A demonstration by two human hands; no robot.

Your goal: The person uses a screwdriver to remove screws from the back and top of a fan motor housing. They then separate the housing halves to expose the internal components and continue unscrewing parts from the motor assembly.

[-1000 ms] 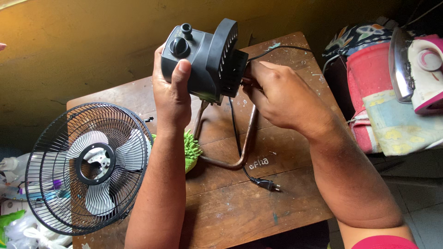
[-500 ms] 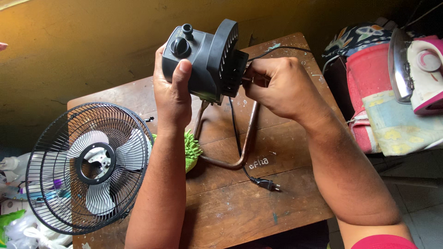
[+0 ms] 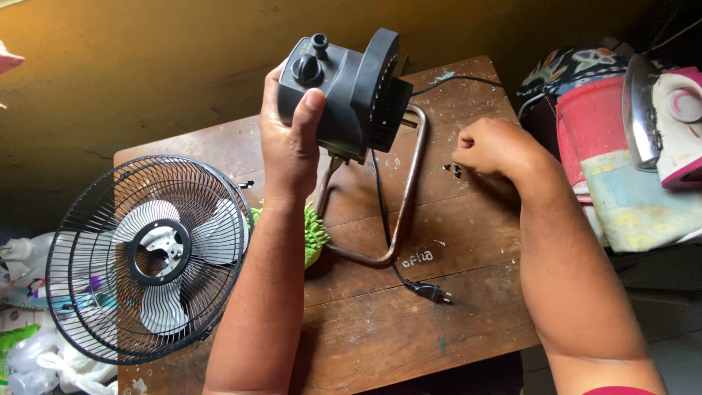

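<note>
One dark grey fan motor housing was held up off the wooden table, clasped in the left hand, whose thumb lay across its front face and whose fingers wrapped round behind. On the housing's top sat two controls: one round knob just above the thumb and one small pin-like button beyond it. From the underside of the housing one bent metal tube stand looped down to the tabletop, to the right of the left wrist.

The right hand was closed into a loose fist, knuckles down on the table, well apart from the housing; I could not tell whether it held anything. Just to the left of its fingers lay a few small dark bits, perhaps screws, too small to count surely.

One black power cord hung from the housing between the two forearms and ended in one two-pin plug lying on the table.

Left of the left forearm stood one wire fan guard with three pale blades inside. One green fluffy cloth showed partly behind that forearm. To the right of the right hand, off the table, sat one red bucket and one clothes iron on folded fabric.
</note>
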